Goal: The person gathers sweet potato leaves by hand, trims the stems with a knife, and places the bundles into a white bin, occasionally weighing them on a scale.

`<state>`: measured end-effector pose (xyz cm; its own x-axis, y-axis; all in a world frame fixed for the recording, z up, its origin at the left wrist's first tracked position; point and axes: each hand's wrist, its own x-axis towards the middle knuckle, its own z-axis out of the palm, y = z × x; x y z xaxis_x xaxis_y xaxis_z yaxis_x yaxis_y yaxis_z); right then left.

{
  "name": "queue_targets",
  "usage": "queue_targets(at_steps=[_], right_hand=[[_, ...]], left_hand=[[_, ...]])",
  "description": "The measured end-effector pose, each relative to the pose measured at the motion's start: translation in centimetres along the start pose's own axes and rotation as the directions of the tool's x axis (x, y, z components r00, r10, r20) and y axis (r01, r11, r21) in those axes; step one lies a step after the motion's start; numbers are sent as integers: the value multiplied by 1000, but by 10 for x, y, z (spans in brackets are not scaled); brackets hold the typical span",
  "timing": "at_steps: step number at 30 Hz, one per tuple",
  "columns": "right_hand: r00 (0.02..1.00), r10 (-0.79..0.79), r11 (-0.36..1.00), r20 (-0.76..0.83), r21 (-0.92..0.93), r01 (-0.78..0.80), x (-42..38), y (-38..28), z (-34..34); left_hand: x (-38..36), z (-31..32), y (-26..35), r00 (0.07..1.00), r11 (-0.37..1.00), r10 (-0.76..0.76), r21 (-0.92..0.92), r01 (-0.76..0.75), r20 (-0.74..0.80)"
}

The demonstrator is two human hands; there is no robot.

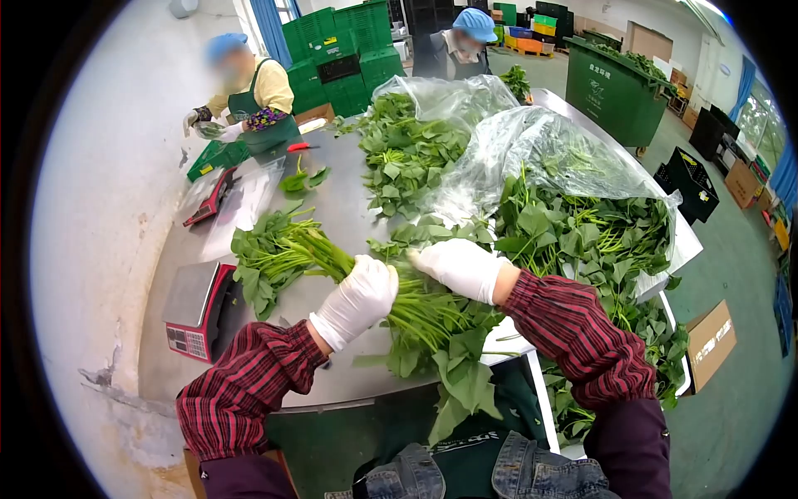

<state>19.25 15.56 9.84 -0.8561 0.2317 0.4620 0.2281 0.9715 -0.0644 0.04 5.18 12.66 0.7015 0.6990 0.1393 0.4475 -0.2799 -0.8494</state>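
My left hand [359,301], in a white glove, is closed round a bunch of leafy greens [428,320]; stems stick out to its left and leaves hang toward the table's front edge. Just right of it, my right hand [461,268], gloved too, reaches over the leaves at the top of the bunch; its fingertips are blurred among them. A smaller bundle of greens [274,249] lies on the metal table [332,187] to the left. Behind and right of my hands is a large heap of greens [573,233], partly under clear plastic [532,137].
A red scale [195,308] stands at the left, with another [212,195] behind it. A red-handled tool [301,146] lies farther back. Two people in blue caps are across the table, one holding a clear bag. Green crates [341,50] and a green bin [611,91] stand behind; a cardboard box [711,345] is right.
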Motion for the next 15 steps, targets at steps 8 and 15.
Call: queue_targets(at_steps=[8,15], right_hand=[[915,331,937,-231,190,-292,-13,35,-5],[592,662,682,-460,41,-730,-94,128,-72]], left_hand=[[-12,-1,-5,997,996,-73,-54,72,-6],[-54,44,-34,918,851,-378,-344,397,122]])
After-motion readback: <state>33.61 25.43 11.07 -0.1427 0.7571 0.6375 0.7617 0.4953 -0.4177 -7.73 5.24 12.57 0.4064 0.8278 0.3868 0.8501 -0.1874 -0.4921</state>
